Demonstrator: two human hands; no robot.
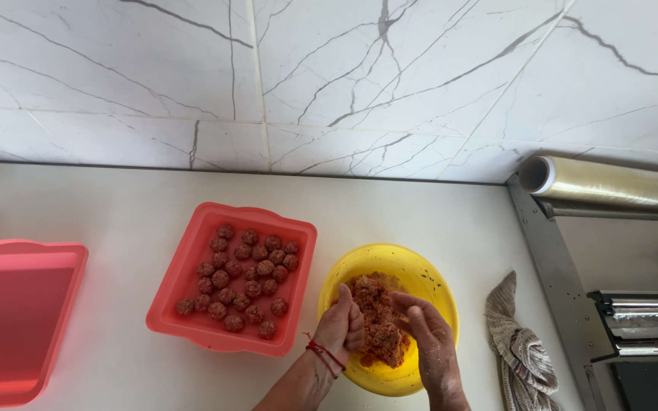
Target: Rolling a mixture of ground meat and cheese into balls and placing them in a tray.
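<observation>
Minced-meat mixture point(378, 320), reddish-brown and coarse, is lying heaped in a yellow bowl point(420, 278) on the white counter point(116, 205), near its front edge. Judged soft, moist and sticky: it is likely yielding to any squeeze, clinging to skin and crumbling if pulled, so it is best taken as a small pinch off the top of the heap and cupped, not gripped hard.

Left hand point(342, 323), with a red cord at the wrist, is curling loosely closed over the bowl's left side; whether it is enclosing a portion cannot be told. Right hand point(428, 335) is hovering over the heap with fingers bent and partly spread, smeared with mixture.

Meatballs point(245, 278), small and round, are sitting in rough rows in a coral tray point(173, 293) just left of the bowl; probably fragile, deforming under pressure.

Second coral tray point(17, 320) is resting at the far left. Grey cloth point(519, 350) is lying crumpled to the bowl's right. Cling-film roll point(611, 183) is sitting on a metal dispenser at the right, beneath a marbled tile wall point(344, 76).
</observation>
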